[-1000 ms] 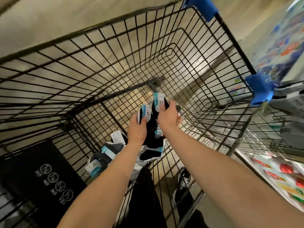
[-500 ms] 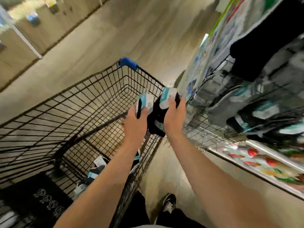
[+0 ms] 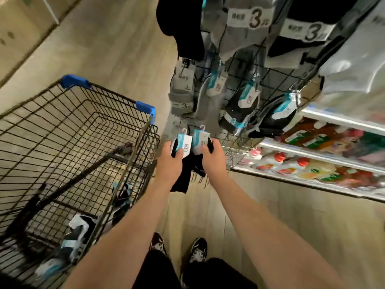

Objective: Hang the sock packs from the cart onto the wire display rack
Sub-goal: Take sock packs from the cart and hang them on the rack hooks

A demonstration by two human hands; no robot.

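Left hand (image 3: 169,163) fingers clamp a black sock pack with teal-white card (image 3: 180,143). Right hand (image 3: 213,158) grips a second black sock pack (image 3: 198,140). Both sit just below the black wire display rack (image 3: 270,78), beside the black wire cart (image 3: 113,94) holding more sock packs (image 3: 77,232).

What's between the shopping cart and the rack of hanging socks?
In the head view, the left hand and right hand holding two sock packs, above the floor.

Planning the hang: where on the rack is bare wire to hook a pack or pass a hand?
Bare rack wire lies low, just right of the right hand, below the black pack and beside the drinks shelf. A smaller gap sits between the two rows, above that pack. The middle row is crowded: four packs side by side.
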